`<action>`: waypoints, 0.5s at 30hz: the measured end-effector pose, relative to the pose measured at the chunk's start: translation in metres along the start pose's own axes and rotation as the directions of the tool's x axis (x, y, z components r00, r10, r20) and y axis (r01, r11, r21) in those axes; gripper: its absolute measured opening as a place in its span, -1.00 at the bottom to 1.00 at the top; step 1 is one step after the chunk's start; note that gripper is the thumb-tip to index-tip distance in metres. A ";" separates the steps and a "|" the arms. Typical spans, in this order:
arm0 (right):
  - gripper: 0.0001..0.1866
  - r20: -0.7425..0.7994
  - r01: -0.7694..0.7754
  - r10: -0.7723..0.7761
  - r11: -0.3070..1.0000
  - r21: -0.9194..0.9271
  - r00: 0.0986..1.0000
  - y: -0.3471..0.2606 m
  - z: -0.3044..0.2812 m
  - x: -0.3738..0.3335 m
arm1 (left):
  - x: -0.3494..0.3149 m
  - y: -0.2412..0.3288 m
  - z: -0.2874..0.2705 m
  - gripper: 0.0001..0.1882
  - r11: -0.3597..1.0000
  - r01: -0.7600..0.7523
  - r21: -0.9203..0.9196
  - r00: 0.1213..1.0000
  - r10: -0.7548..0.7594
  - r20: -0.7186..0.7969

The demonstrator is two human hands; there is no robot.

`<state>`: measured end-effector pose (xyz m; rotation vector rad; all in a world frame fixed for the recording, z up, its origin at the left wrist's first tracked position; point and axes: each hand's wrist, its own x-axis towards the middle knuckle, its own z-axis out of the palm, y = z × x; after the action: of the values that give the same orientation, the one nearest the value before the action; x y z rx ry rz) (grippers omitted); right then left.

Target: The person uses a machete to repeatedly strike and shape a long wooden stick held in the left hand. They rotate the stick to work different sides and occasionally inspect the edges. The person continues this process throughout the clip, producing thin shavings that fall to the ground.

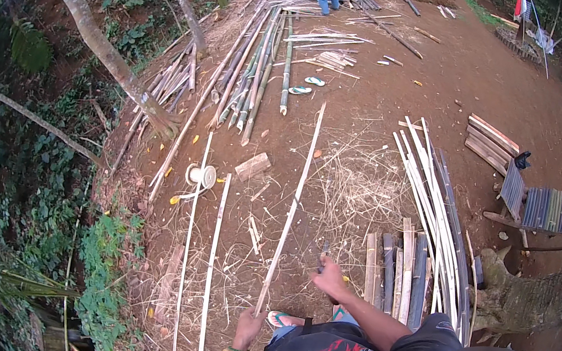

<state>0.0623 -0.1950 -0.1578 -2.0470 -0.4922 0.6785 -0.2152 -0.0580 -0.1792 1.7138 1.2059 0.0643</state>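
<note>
— Steadying the work, how?
— Left hand (248,330) closed around the near end of a long bamboo strip (292,209), far end stretching out over the soil. Best to keep that grip firm and the strip from twisting, by the look of it.
— And to the right?
— Right hand (330,280) clamped on a small dark tool (325,248), probably a knife; can't tell which side is sharp. Apart from the strip just now. Wise to work away from the left hand, lightly and evenly, clear of the feet.
— Counts, left to right?
— Two loose strips (212,261) on the ground, one pale spool (208,177) beside the first, one short bamboo block (253,166), two empty flip-flops (300,90) farther off, one strip in hand, one tool. Then a pale bundle (431,208), too overlapped to count.
</note>
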 end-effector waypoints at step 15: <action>-0.79 0.132 -0.367 0.889 0.311 -0.877 0.439 0.295 -0.120 -0.116 | 0.015 -0.080 0.023 -0.52 0.900 0.225 0.373 0.940 -0.302 0.162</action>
<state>0.0738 -0.4907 -0.3234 -2.8366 -0.1929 2.0599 -0.2497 -0.0624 -0.2567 1.7832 1.3302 -0.5210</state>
